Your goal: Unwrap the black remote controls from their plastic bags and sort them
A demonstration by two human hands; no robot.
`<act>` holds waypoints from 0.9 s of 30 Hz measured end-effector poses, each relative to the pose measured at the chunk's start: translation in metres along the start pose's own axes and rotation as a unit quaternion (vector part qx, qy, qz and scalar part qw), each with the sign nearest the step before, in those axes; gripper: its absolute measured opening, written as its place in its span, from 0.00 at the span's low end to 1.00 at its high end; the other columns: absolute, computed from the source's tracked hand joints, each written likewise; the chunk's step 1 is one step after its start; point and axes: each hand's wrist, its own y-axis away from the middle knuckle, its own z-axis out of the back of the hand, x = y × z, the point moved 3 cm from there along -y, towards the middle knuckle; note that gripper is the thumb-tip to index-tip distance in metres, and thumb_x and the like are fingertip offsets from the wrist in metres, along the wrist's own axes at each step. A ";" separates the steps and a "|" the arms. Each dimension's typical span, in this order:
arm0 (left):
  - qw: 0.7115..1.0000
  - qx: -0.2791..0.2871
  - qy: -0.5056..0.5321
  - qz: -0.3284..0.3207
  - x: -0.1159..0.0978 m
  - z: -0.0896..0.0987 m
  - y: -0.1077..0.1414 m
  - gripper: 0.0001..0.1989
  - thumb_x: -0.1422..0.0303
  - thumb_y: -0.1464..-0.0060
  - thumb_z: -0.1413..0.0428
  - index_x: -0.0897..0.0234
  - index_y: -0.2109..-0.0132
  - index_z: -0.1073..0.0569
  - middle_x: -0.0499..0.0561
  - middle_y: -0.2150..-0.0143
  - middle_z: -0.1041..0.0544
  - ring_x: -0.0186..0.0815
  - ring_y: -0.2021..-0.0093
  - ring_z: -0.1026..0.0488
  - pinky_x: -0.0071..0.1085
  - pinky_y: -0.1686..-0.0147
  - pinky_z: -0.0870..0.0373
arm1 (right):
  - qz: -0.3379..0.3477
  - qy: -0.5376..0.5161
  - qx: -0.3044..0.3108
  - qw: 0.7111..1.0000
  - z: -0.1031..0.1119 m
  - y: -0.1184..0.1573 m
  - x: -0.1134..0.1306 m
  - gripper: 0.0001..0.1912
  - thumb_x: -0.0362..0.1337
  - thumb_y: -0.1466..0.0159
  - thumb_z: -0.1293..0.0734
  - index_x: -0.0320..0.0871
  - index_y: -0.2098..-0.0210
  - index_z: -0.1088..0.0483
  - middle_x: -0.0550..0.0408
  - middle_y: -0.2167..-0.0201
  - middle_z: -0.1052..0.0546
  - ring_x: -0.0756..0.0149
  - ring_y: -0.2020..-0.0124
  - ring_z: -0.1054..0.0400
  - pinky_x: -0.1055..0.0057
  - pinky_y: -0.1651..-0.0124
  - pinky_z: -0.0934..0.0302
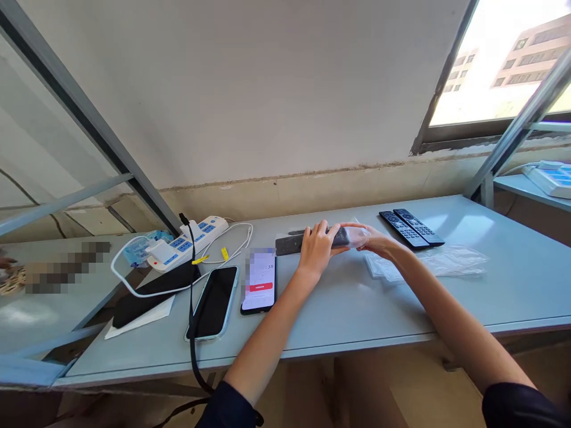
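A long dark thing that looks like a remote control (289, 245) is held just above the table, pointing left. My left hand (316, 245) wraps round its middle from above. At its right end, a clear plastic sleeve (355, 236) covers part of it. My right hand (377, 241) pinches that sleeve and the covered end, with some fingers reaching underneath. A second dark edge shows behind the held thing; I cannot tell whether it is separate. Two black remote controls (411, 228) lie side by side beyond my right hand. Flat clear plastic sleeves (428, 263) rest under my right forearm.
Left of my hands lie a phone with a lit screen (260, 282) and a dark-screened phone (214, 303). Further left are a white power strip (190, 242), a black pouch (156, 294) and cables. A black strap (192, 315) hangs across the table's front edge. Metal posts flank the table.
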 end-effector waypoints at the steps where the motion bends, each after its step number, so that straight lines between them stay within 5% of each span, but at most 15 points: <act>1: 1.000 0.005 -0.001 -0.006 -0.001 -0.001 0.000 0.20 0.56 0.43 0.45 0.60 0.46 0.30 0.53 0.58 0.28 0.40 0.56 0.29 0.32 0.58 0.38 | 0.003 0.003 -0.003 1.000 0.000 0.000 -0.001 0.24 0.30 0.63 0.31 0.45 0.63 0.24 0.62 0.79 0.29 0.75 0.80 0.42 0.77 0.80 0.49; 10: 0.999 0.043 0.014 -0.020 -0.004 -0.018 0.002 0.21 0.59 0.45 0.42 0.58 0.45 0.31 0.50 0.60 0.28 0.38 0.58 0.28 0.31 0.58 0.36 | 0.019 0.015 -0.027 0.999 0.007 -0.003 -0.002 0.22 0.34 0.64 0.28 0.42 0.67 0.23 0.65 0.85 0.33 0.77 0.83 0.47 0.77 0.82 0.54; 23: 0.997 0.072 0.024 -0.032 -0.009 -0.025 0.004 0.18 0.63 0.42 0.45 0.62 0.46 0.31 0.53 0.55 0.26 0.40 0.52 0.29 0.35 0.53 0.35 | 0.068 -0.007 -0.095 0.993 0.021 -0.015 -0.010 0.17 0.32 0.50 0.29 0.45 0.59 0.27 0.60 0.71 0.26 0.77 0.81 0.39 0.76 0.78 0.42; 27: 0.996 0.078 0.022 -0.033 -0.012 -0.027 0.004 0.20 0.64 0.43 0.44 0.62 0.44 0.34 0.54 0.52 0.26 0.41 0.51 0.30 0.36 0.51 0.36 | 0.101 -0.002 -0.129 0.986 0.033 -0.026 -0.023 0.15 0.40 0.37 0.35 0.41 0.52 0.32 0.52 0.57 0.27 0.68 0.65 0.30 0.66 0.64 0.33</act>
